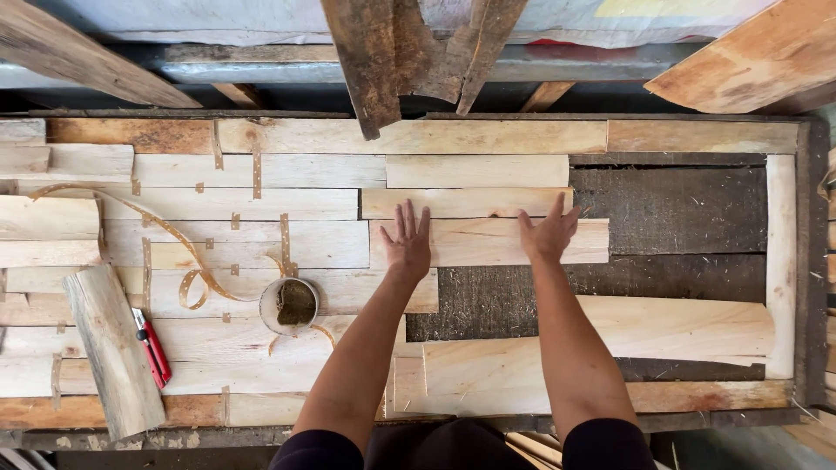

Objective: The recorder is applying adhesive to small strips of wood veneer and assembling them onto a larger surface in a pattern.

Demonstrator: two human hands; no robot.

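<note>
- Left hand (pixel 407 241), right hand (pixel 549 233): both spread flat, palms pressing one pale veneer strip (pixel 488 243) mid-bench.
- Best handled, I judge, with even pressure, edges butted to neighbouring strips.
- Bench (pixel 679 209): dark board, partly covered.
- Nearby: tape roll (pixel 290 305), red knife (pixel 152 346).
- Planks lean overhead.

Pale veneer strip (pixel 488 242), long, flat, lying crosswise under both palms; brown knot mark at its top edge between the hands. Another strip (pixel 466 203) touches it just past the fingertips. Dark board shows nearer the wrists.
</note>
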